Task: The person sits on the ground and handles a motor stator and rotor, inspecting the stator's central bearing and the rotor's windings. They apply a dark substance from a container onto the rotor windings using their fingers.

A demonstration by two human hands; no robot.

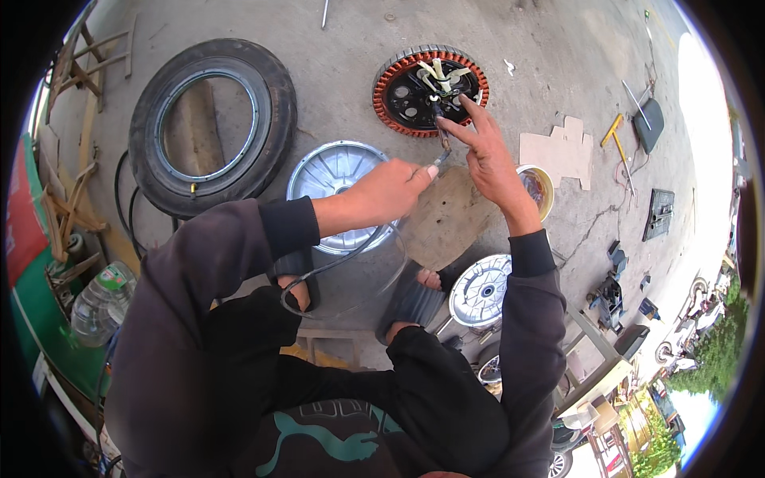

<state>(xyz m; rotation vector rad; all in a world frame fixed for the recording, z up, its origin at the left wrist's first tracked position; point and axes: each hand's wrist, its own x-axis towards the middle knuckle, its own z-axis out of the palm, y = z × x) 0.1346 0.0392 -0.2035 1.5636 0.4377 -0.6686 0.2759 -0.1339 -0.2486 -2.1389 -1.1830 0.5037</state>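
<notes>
We see the left hand near the middle of the frame, its thumb and fingers pinching a cable. The cable runs up to the middle of a round motor core, which lies at the upper centre of the frame with a ring of orange coils around a black face. Pale strips stand up from the core's middle. On the other side, we see the right hand with its thumb and a finger spread apart over the core's near edge. The thumb tip is right at the cable, but we cannot tell whether it presses on it. Below the left hand, the cable hangs in a loop toward the lower centre.

Partly behind the left hand we find a silver wheel cover, and a second silver cover sits right of centre, lower down. Between them lies a brown board, with a yellowish tub just beyond the right wrist. A black tyre fills the upper left, and flat cardboard lies on the concrete floor at the upper right.
</notes>
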